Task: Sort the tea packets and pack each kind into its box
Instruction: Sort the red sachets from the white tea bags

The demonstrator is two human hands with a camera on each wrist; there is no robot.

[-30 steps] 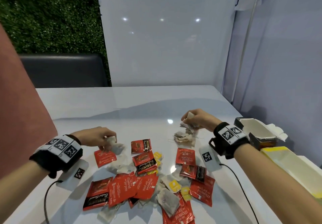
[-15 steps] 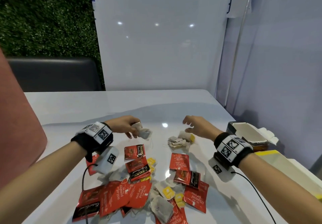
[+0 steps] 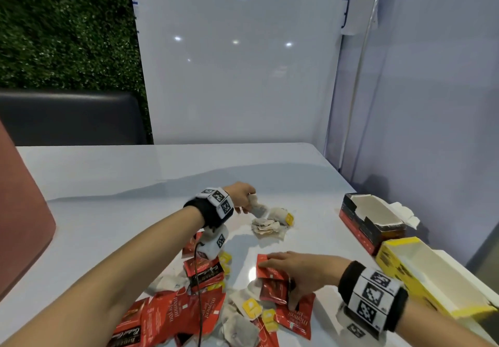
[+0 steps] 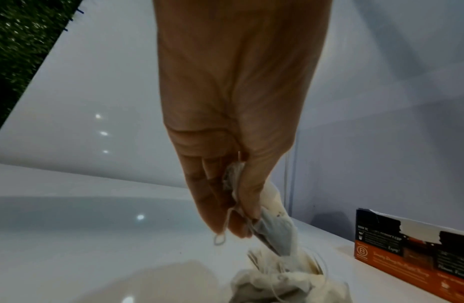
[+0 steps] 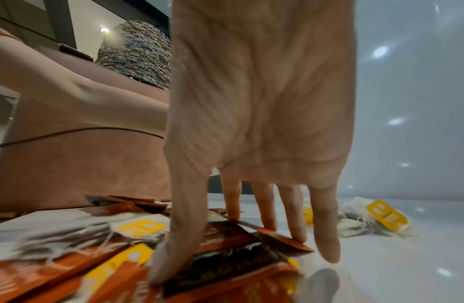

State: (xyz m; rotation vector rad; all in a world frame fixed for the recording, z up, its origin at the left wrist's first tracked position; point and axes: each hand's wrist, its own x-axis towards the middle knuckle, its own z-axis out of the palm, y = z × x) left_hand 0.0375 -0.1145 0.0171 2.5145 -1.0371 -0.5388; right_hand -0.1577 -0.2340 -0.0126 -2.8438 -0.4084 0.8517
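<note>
Red sachets (image 3: pixel 172 317) lie heaped nearest you, mixed with loose paper bags (image 3: pixel 239 329) and their yellow tags (image 3: pixel 251 307). Just beyond that heap your right hand (image 3: pixel 299 272) is spread flat over two overlapping sachets, a red one (image 3: pixel 266 267) under the fingertips and a darker one (image 3: pixel 274 291) under the palm. The wrist view shows the fingers (image 5: pixel 293 215) straight and apart, tips pressing the foil, thumb down on the near edge; nothing is pinched yet. Those sachets run lengthwise away from you, so, as I read it, the thumb and fingers need only close toward each other across the short side to lift them.

To your right sit the yellow box (image 3: pixel 421 273) and, beyond it, the red-and-black box (image 3: pixel 370 225), both open-topped (the right hand is clearly the nearer one for either).

Farther out, your left hand (image 3: pixel 241 196) pinches a paper bag (image 3: pixel 256 207) between thumb and fingertips, its string (image 4: pixel 220 237) looping loose below. The bag hangs directly above the small pile (image 3: pixel 268 226) of the same plain bags, its lower corner touching or nearly touching the top one; I cannot tell which. Letting go there should add it to the pile. The table (image 3: pixel 135 184) behind runs to the white wall panel (image 3: pixel 237 76).
</note>
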